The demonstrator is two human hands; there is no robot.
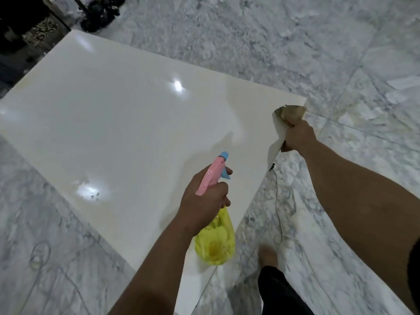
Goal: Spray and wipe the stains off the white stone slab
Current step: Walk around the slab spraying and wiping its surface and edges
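Grey-veined marble floor (284,37) runs all round the white stone slab (127,123), which lies low and flat, glossy with glare spots and a few droplets near its left part. Faint yellowish marks show along the far left edge; elsewhere stains are hard to make out.

Fingers of the left hand (204,201) are wrapped round the neck of a spray bottle (216,237), one finger on the blue trigger and the nozzle aimed over the slab. Over at the slab's right corner, the right hand (298,136) clutches a brownish cloth (289,112), pressing it against the edge.

Risks, as I judge them: spray drifting onto the polished floor would make it slippery under the foot (268,253) planted close by; a dirty cloth may smear rather than lift the marks.

A thin cord (278,201) trails across the floor beside the slab, right where a step could snag it. Dark clutter (100,14) sits beyond the far corner.
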